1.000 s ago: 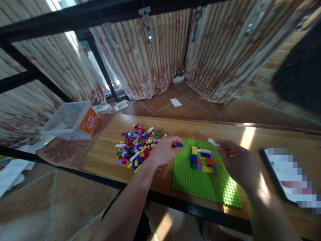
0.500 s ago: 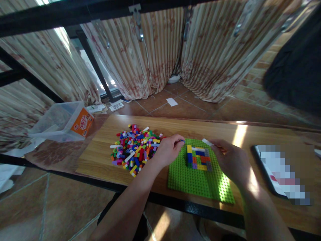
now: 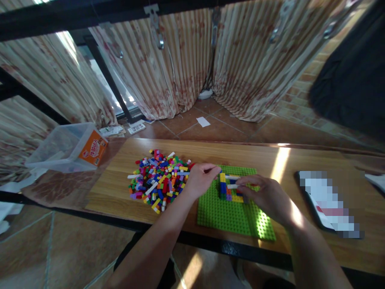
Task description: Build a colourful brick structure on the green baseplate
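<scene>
A green baseplate [image 3: 231, 214] lies on the wooden table [image 3: 300, 160], with a small block of coloured bricks [image 3: 225, 189] built near its far edge. My right hand [image 3: 264, 196] is over that block, its fingers pinched on a thin white brick [image 3: 232, 186] held just above the build. My left hand [image 3: 202, 180] rests curled at the plate's left edge, fingertips pinched together; I cannot make out what it holds. A heap of loose coloured bricks [image 3: 158, 180] lies just left of it.
A clear plastic tub with an orange label [image 3: 70, 146] stands at the table's far left. A dark tablet with a blurred screen [image 3: 327, 202] lies at the right. Striped curtains [image 3: 192, 60] hang behind, a black metal bar [image 3: 90, 16] crosses overhead, and the floor is tiled.
My right hand has moved left from the plate's far right corner to over the built block, carrying the white brick. My left hand stayed at the plate's left edge.
</scene>
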`<control>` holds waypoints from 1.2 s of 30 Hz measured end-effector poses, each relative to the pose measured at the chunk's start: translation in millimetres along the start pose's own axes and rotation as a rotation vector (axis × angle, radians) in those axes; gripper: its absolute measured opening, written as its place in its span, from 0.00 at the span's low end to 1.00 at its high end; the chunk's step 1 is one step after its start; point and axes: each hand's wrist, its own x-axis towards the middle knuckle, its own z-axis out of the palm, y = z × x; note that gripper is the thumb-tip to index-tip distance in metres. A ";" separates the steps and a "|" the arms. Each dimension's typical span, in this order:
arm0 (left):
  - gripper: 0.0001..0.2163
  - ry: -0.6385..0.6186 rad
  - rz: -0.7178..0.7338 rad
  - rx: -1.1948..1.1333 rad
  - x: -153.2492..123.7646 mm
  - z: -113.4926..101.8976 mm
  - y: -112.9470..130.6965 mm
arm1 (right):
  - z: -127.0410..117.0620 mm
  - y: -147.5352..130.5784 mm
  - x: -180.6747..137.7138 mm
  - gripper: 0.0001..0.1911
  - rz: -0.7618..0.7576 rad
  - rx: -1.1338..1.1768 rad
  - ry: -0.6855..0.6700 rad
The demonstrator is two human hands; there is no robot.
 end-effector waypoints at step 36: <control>0.07 -0.061 -0.270 -0.420 -9.2 12.1 21.5 | 5.9 -23.0 0.6 0.12 -0.099 0.190 0.136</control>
